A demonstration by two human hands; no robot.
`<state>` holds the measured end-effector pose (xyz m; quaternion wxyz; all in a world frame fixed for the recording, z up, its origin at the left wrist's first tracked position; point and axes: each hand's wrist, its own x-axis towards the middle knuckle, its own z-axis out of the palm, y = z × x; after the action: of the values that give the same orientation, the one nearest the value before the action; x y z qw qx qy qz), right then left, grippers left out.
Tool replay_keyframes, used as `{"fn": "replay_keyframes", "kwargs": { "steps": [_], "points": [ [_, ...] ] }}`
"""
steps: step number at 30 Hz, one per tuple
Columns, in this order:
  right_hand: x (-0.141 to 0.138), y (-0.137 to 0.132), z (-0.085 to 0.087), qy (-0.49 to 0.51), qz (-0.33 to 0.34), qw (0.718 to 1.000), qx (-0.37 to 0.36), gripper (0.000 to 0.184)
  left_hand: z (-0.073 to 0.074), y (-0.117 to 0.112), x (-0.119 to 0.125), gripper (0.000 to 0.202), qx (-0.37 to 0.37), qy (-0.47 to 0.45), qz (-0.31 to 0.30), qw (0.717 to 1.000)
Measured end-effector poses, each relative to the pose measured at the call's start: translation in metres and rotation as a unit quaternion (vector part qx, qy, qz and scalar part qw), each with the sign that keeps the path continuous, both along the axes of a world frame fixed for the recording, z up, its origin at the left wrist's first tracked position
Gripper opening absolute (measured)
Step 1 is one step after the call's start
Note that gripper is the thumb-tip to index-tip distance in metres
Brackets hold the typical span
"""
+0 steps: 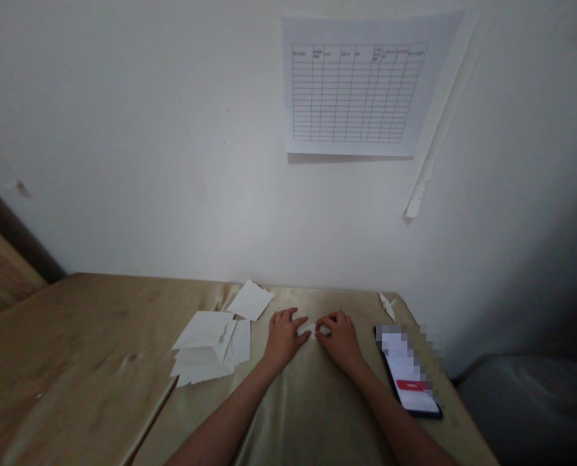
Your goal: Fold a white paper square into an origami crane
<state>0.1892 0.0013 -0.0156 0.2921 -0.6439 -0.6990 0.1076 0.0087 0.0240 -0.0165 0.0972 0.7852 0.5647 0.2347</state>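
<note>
A small white folded piece of paper (312, 329) lies on the tan cloth-covered table (99, 362) between my two hands. My left hand (283, 336) rests on the cloth with its fingers pressed against the paper's left side. From the right, my right hand (339, 338) pinches the paper's other side with curled fingers. Most of the paper is hidden under the fingertips.
A loose pile of white paper squares (211, 346) lies left of my hands, with one more sheet (250, 300) behind it. A folded paper crane (388, 305) stands at the back right. A phone (409, 378) lies at the right edge. A printed table sheet (361, 87) hangs on the wall.
</note>
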Motion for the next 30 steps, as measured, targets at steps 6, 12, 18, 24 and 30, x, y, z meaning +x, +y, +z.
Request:
{"fn": "replay_keyframes", "kwargs": {
  "steps": [6,12,18,24,30],
  "points": [
    [0.001,-0.001,-0.001,-0.002,0.009,1.000,0.002,0.015,0.001,0.002,0.000,0.024,-0.017,-0.015,-0.012,1.000],
    [0.006,0.000,-0.010,0.025,0.007,0.999,0.022,0.023,0.007,0.000,0.004,0.021,-0.034,-0.041,-0.012,0.999],
    [0.008,0.000,-0.015,0.022,0.013,0.998,0.056,0.018,0.008,-0.003,0.004,0.015,-0.030,-0.049,-0.015,0.998],
    [0.009,0.001,-0.016,0.033,0.020,0.998,0.044,0.015,0.006,-0.003,0.004,0.034,-0.024,-0.041,-0.022,0.999],
    [0.009,0.003,-0.019,0.030,0.016,0.999,0.038,0.017,0.009,-0.006,0.006,0.022,-0.051,-0.049,-0.031,0.997]
  ]
}}
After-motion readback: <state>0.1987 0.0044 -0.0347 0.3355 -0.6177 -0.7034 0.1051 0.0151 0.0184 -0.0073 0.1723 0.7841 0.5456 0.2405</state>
